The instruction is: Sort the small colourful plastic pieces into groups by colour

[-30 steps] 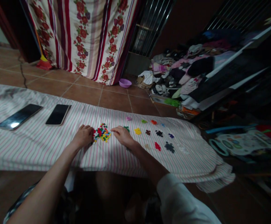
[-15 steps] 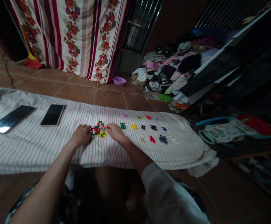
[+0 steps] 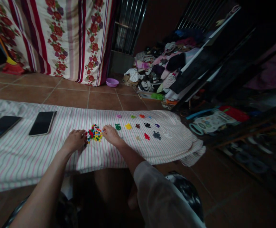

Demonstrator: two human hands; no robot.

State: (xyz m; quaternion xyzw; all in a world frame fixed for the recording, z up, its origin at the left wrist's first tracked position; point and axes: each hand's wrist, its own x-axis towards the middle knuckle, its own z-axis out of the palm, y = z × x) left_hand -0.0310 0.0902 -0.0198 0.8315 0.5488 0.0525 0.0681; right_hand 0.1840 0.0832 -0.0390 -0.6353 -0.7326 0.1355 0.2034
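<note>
A mixed pile of small coloured pieces, perhaps beads (image 3: 94,134), lies on a striped cloth (image 3: 64,126). At the pile's left edge is my left hand (image 3: 75,140), its fingers curled together; what they hold, if anything, is too small to name. My right hand (image 3: 112,135) is at the right edge, thumb and finger pinched on something tiny that I cannot make out. To its right are small one-colour heaps, among them a green heap (image 3: 117,126), a yellow heap (image 3: 128,126), a black heap (image 3: 147,125), a red heap (image 3: 147,136) and a dark grey heap (image 3: 156,135).
A phone (image 3: 42,123) and a dark tablet-like device (image 3: 1,128) lie on the cloth at left. Beyond, on the tiled floor, stand a purple basin (image 3: 112,82) and a heap of clothes (image 3: 160,65). A floral curtain (image 3: 68,41) hangs at the back.
The view has turned slightly to the right, so everything sits further left. Both hands stay at the pile's two sides, with only slight finger movement.
</note>
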